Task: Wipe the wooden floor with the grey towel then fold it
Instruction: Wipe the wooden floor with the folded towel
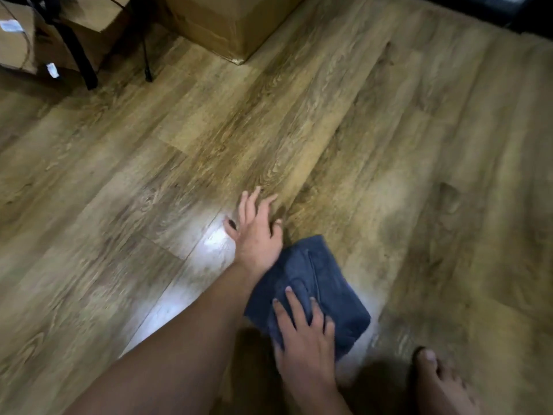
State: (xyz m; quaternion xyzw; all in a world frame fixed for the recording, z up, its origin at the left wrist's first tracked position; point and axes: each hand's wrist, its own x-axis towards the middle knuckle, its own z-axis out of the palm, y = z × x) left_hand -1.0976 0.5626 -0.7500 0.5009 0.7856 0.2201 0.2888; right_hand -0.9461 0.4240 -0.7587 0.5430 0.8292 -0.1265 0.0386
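Observation:
The grey towel (323, 283) lies folded into a small rectangle on the wooden floor (299, 130), near the bottom middle of the view. My right hand (302, 333) presses flat on its near left part, fingers spread over the cloth. My left hand (257, 226) rests flat on the bare floor just beyond the towel's far left corner, fingers apart, holding nothing. My left forearm crosses over the towel's left edge.
A large cardboard box (227, 22) stands at the back centre, with more boxes (18, 40) and black stand legs (80, 58) at the back left. A dark object (493, 7) fills the back right. My bare foot (440, 381) is at the bottom right.

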